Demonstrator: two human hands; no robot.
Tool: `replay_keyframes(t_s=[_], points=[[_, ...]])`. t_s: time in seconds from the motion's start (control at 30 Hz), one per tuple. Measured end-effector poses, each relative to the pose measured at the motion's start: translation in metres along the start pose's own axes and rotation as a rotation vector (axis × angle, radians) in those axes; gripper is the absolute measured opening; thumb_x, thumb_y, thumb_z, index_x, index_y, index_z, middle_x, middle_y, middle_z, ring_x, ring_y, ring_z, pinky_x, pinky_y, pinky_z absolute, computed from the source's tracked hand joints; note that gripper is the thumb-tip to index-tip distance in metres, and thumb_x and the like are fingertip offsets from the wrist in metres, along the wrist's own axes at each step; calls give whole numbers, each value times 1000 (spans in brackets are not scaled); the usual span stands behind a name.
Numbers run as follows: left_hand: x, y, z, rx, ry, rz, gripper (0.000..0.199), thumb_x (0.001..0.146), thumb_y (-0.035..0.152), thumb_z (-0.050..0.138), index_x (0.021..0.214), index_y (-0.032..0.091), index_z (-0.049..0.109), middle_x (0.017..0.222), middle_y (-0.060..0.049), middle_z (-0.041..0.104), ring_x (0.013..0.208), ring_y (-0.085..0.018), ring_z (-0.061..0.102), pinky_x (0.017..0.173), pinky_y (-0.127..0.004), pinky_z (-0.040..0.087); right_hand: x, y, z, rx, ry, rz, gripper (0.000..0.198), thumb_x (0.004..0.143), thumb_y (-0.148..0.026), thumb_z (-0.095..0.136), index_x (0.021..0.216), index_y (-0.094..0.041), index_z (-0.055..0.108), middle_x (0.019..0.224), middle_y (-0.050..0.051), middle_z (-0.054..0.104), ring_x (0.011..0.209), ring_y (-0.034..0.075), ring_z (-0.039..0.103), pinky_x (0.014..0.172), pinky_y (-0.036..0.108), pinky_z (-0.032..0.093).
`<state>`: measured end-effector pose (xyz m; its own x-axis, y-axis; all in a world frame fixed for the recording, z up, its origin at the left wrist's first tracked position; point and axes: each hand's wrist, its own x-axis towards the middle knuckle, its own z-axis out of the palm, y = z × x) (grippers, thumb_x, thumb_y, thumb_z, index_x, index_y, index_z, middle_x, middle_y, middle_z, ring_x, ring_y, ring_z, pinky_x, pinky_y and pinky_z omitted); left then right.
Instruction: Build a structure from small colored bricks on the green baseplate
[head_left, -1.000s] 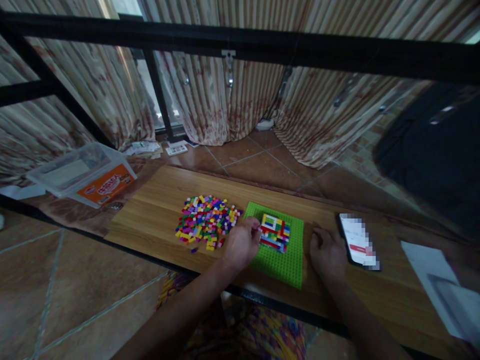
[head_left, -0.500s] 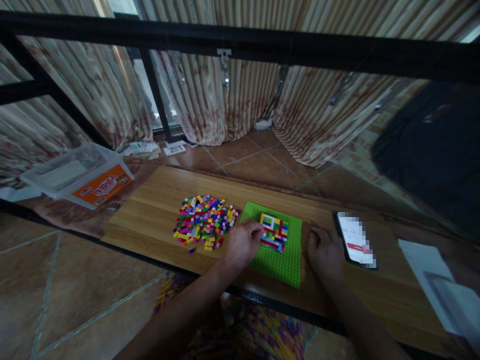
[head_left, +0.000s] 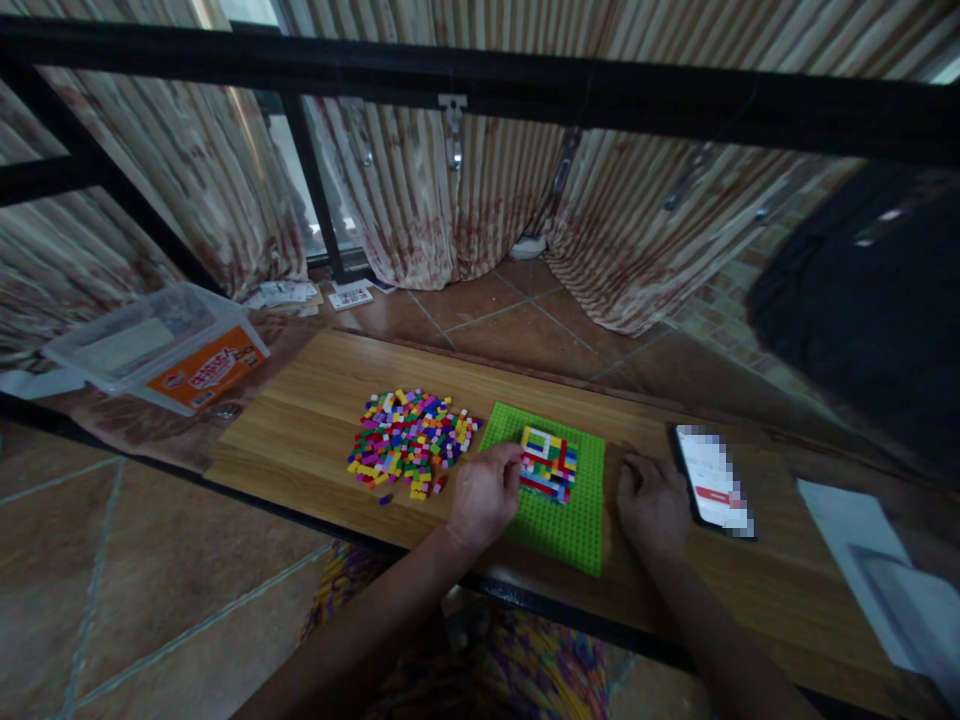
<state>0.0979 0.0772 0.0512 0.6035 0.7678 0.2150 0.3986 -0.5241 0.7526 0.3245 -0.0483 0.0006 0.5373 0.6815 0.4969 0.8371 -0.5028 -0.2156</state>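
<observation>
My left hand (head_left: 484,497) reaches over the left side of a green studded baseplate (head_left: 559,545). Its thumb and forefinger are pinched together at the left edge of a low block of colourful toy bricks (head_left: 551,462) built on that plate. Whatever the fingertips hold, if anything, is too small and hidden to name. My right hand (head_left: 654,503) rests on the wooden table just right of the baseplate, its fingers curled in and nothing visible in them. To the left lies a heap of loose small bricks (head_left: 409,440) in many colours.
A phone (head_left: 712,480) with a lit screen lies right of my right hand. White papers (head_left: 855,540) are at the far right of the table (head_left: 277,410). A clear plastic box (head_left: 157,350) with an orange label stands beyond the left end. Striped curtains (head_left: 495,200) hang behind.
My left hand has shifted very slightly at the left edge of the brick block, its fingertips still pinched. The right hand stays where it was.
</observation>
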Motion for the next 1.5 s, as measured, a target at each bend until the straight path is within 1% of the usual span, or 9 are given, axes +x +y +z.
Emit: replay_keyframes(t_s=[0.27,0.37,0.63,0.87,1.0,1.07,1.2,1.33,1.5], points=[[-11,-3,1,147,-76,189,32,90,11,43,116,21,60,114,-6,67,105,-19,61,94,-33,51,-1,5,3,-5,-22,-8,30,87,-29,42,98,-15,66,94,13,63,92,26,55,83,40,42],[-11,-2,1,210,-90,233,33,90,12,43,118,19,59,115,-7,66,105,-20,61,94,-35,51,-1,7,4,14,-7,-15,28,86,-28,43,97,-16,66,94,12,63,92,27,55,83,40,43],[-11,0,4,304,-116,244,30,90,14,45,116,17,59,115,-9,65,104,-22,61,95,-36,51,-4,13,9,7,5,-22,30,86,-30,43,98,-15,66,96,12,62,91,27,55,80,42,43],[-12,3,3,266,-151,221,31,87,13,49,116,17,58,116,-8,64,107,-23,59,96,-36,50,-4,18,13,-11,31,-84,28,86,-29,44,98,-15,65,94,11,63,90,26,56,79,40,43],[-23,-3,-8,206,-35,174,38,89,15,46,127,18,52,117,-9,63,108,-20,59,98,-33,49,-4,21,14,-21,44,-107,28,86,-29,44,96,-15,66,93,11,63,89,26,56,78,40,43],[-28,-13,-20,194,59,108,34,91,13,42,122,18,55,113,-8,63,104,-19,60,96,-31,50,-5,22,15,-34,39,-100,29,87,-30,44,96,-14,66,92,13,63,88,27,56,78,40,42],[-28,-39,-48,290,162,20,30,88,7,42,107,17,63,107,-9,63,97,-18,61,88,-31,52,-5,22,15,-32,17,-81,31,87,-31,43,97,-13,67,93,13,63,89,27,56,78,39,41],[-20,-54,-64,407,64,23,23,86,6,46,93,17,66,102,-9,64,92,-19,60,84,-30,51,-5,20,14,-19,20,-58,32,86,-31,43,99,-13,67,93,13,62,88,26,55,77,38,41],[-17,-53,-66,497,-9,2,21,87,7,45,81,17,63,93,-8,63,86,-19,59,80,-31,48,-4,15,11,-19,11,-62,32,87,-31,42,99,-13,67,93,13,62,89,26,55,80,39,41]])
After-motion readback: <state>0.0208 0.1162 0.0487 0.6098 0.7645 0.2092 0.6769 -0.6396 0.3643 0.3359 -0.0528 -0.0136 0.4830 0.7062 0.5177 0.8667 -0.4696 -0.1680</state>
